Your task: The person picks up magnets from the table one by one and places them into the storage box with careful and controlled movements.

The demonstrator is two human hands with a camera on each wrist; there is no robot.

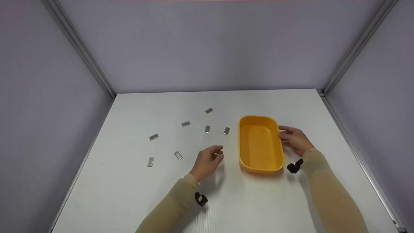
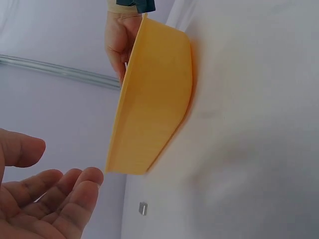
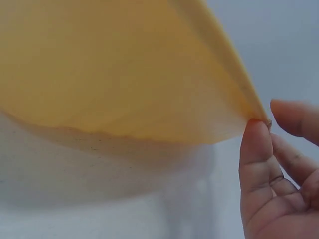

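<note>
A yellow-orange oblong tray point(image 1: 245, 161) stands empty on the white table, also seen from the left wrist point(image 2: 154, 99) and from the right wrist point(image 3: 99, 64). My right hand point(image 1: 292, 139) is at its right rim, and one fingertip point(image 3: 255, 134) touches the rim's edge. My left hand point(image 1: 210, 158) hovers left of the tray with its fingers point(image 2: 65, 194) loosely curled and the thumb held apart. A small grey metal block point(image 1: 216, 154) shows at its fingertips; I cannot tell whether the hand touches it.
Several more small metal blocks lie scattered on the table left of the tray, the nearest to it point(image 1: 226, 130), which is also in the left wrist view point(image 2: 143, 209). Pale walls with metal corner rails enclose the table on three sides.
</note>
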